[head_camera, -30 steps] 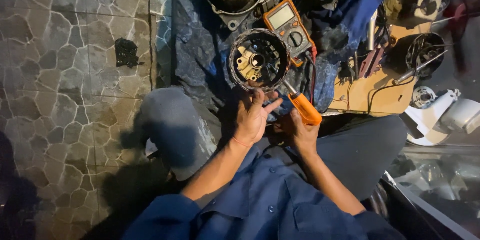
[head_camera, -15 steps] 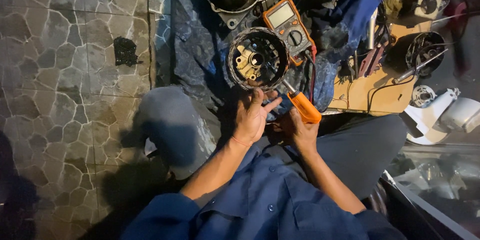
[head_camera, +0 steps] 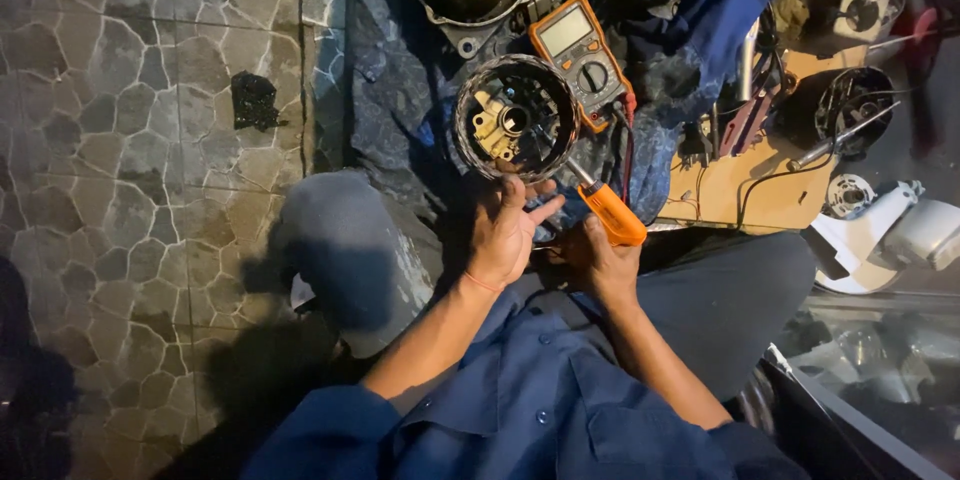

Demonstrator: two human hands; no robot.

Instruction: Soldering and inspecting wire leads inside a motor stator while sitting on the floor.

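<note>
The person sits on the stone floor with both hands low in front of the lap. The left hand (head_camera: 503, 230) has its fingers spread loosely, fingertips up against the lower rim of a round metal motor housing (head_camera: 516, 118), which stands just above it with its open face toward the camera. The right hand (head_camera: 600, 258) is closed around the orange handle of a screwdriver (head_camera: 608, 212), whose shaft slants up and left to the housing's lower right edge. Just beyond the housing, up and to the right of both hands, lies an orange multimeter (head_camera: 579, 57) on dark cloth. Farther right of the right hand sits a cardboard sheet (head_camera: 740, 190) with parts.
</note>
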